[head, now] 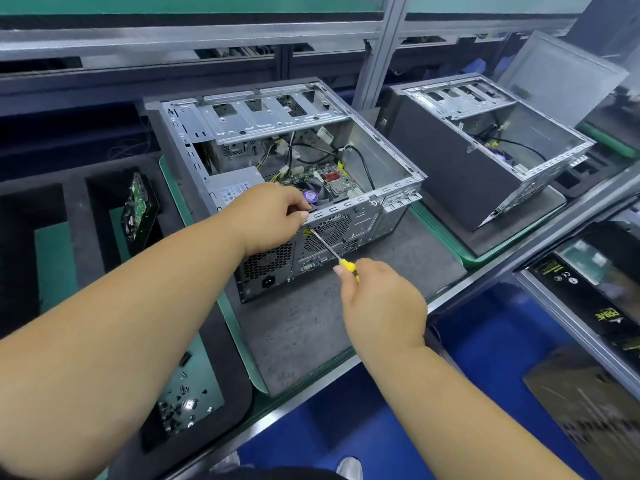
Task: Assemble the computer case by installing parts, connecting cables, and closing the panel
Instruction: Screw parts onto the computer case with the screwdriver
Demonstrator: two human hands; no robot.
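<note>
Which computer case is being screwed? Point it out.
The nearer, left computer case: the yellow-handled screwdriver touches its rear panel. The right case sits untouched.

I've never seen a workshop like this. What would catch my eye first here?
Probably the open computer case lying in the middle of the bench, its cables and circuit board exposed. At its rear panel the right hand holds a yellow-handled screwdriver against a screw, while the left hand grips the case's edge. A second open case sits to the right.

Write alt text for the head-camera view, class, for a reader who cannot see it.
A right hand drives a yellow-handled screwdriver into the rear panel of an open grey metal computer case, while the left hand grips the case's top rear edge. A second open case sits behind to the right.
</note>
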